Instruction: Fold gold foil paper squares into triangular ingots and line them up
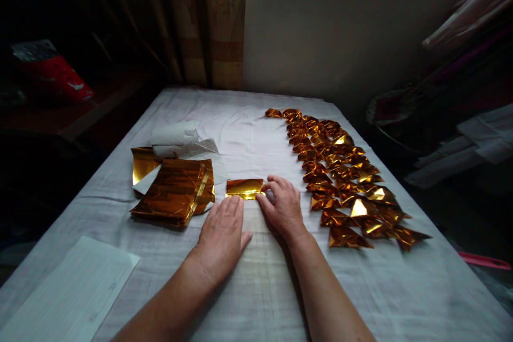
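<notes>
Table: from where I stand, a white cloth (248,304) covers it, lightly wrinkled, and a ridge under the work could spoil a straight crease
Folded gold pieces: slanting rows of them (337,172) fill the right side, many touching, the nearest just beside the right hand; a careless sweep of that wrist could knock them out of line or crush their points
Lined paper sheet: flat at the near left corner (72,294), well apart from the hands
Gold stack: the sheets (170,187) sit left of the work, edges uneven, so a nudge from the left hand might make them slide
Crumpled white paper: loose behind the stack (180,141), light enough, I'd guess, for a draught to shift
Left hand: palm down (222,230), fingers straight and together, thumb apart, fingertips at the strip's near edge
Right hand: index finger bent and thumb forward (284,208) at the strip's right end; I can't tell whether they pinch it
Gold strip: on the cloth between both hands (244,188), shiny and probably slippery, so uneven pressure could skew it or crease it crookedly
</notes>
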Available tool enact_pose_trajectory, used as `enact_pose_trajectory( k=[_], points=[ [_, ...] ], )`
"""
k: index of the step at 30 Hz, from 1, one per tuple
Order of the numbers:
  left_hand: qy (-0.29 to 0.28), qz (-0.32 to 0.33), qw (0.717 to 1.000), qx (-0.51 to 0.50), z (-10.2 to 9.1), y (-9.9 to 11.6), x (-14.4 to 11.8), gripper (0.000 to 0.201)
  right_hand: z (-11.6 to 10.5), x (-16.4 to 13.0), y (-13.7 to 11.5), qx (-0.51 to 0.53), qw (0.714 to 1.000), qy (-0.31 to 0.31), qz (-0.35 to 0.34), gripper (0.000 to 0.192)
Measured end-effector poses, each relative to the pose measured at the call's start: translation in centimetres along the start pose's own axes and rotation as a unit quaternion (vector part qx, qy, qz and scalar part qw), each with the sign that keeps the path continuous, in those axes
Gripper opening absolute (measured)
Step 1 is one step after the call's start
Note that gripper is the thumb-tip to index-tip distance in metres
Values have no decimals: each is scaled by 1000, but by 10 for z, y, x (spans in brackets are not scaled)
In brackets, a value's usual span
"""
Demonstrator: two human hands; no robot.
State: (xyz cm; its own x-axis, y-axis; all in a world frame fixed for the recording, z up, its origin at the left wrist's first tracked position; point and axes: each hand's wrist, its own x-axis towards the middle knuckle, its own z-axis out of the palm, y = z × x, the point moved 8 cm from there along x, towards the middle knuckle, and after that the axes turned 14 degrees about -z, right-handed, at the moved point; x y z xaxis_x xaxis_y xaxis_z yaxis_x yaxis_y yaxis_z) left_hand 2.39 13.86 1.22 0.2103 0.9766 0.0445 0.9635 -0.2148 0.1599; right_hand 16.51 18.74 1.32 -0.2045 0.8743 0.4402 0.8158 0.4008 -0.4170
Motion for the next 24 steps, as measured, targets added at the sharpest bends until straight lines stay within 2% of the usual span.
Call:
enact_pose_trajectory(
  k=[9, 12, 16, 20, 24],
  points=[
    [-110, -57, 991, 46, -23, -2, 8, 49, 2, 0, 2, -2, 1000, -3, -6, 8],
    [-114, -55, 991, 50, -26, 0, 10, 50, -2, 0, -2, -6, 999, 21, -29, 6],
    [-107, -48, 992, 49, -28, 1, 10, 51, -16, 2, -23, -24, 992, 82, -97, 10],
    [-107, -35, 992, 57, -27, 0, 10, 49, -5, 4, -47, -3, 986, 28, -164, 13],
    [-122, -34, 990, 64, -28, 0, 10, 50, 10, 2, -50, 9, 986, -30, -161, 15]
  ],
)
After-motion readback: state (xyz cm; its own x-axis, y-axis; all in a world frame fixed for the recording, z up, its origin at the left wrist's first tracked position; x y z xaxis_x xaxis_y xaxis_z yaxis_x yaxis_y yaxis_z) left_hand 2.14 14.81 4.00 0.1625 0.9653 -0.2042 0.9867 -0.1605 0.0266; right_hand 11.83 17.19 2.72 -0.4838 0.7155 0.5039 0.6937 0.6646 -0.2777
